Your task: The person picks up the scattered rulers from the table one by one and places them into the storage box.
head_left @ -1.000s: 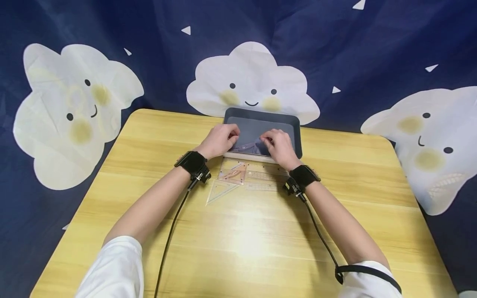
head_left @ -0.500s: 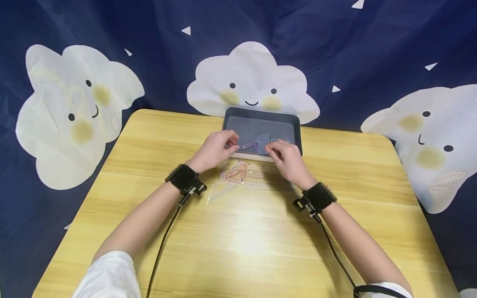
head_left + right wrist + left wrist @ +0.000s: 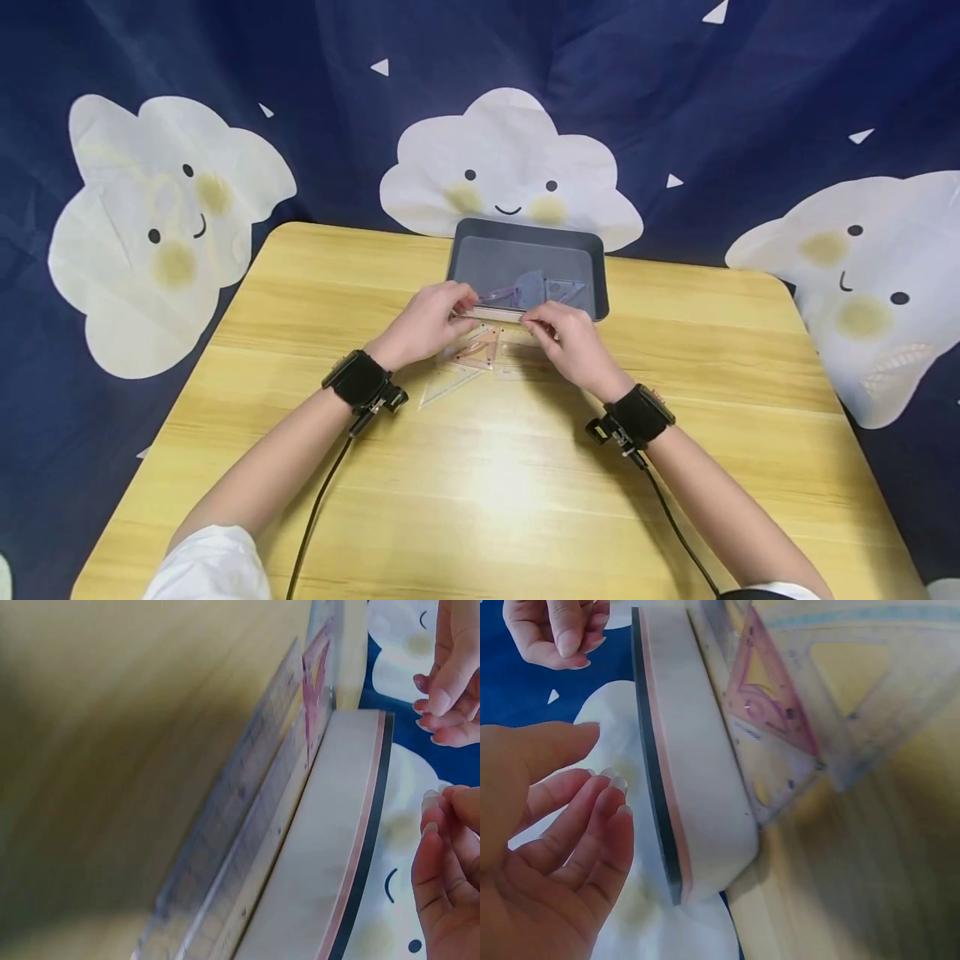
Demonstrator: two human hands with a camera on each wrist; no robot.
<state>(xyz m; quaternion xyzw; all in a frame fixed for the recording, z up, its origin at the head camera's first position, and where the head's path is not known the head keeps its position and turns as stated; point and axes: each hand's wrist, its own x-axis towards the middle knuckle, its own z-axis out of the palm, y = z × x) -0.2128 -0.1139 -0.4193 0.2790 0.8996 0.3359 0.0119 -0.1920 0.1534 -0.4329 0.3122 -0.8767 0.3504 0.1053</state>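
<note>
A dark grey tray (image 3: 527, 227) stands at the table's far edge. Inside it lie a clear pinkish protractor (image 3: 504, 293) and a clear set square (image 3: 564, 288). My left hand (image 3: 438, 317) hovers at the tray's near rim (image 3: 682, 787), fingers loosely curled and holding nothing. My right hand (image 3: 553, 327) is beside it at the same rim (image 3: 345, 847), fingers curled in, with nothing visible in them. Just in front of the tray on the table lie a pink set square (image 3: 476, 347), a straight clear ruler (image 3: 517, 358) and a clear triangle (image 3: 447, 383).
The yellow wooden table (image 3: 495, 483) is bare in front of the rulers. Black wrist straps with cables run back along both arms. A dark blue cloth with white cloud faces (image 3: 510, 158) hangs behind the table.
The hands held clear rulers over the tray. Those pieces now lie in the tray, and both hands have drawn back to its near rim.
</note>
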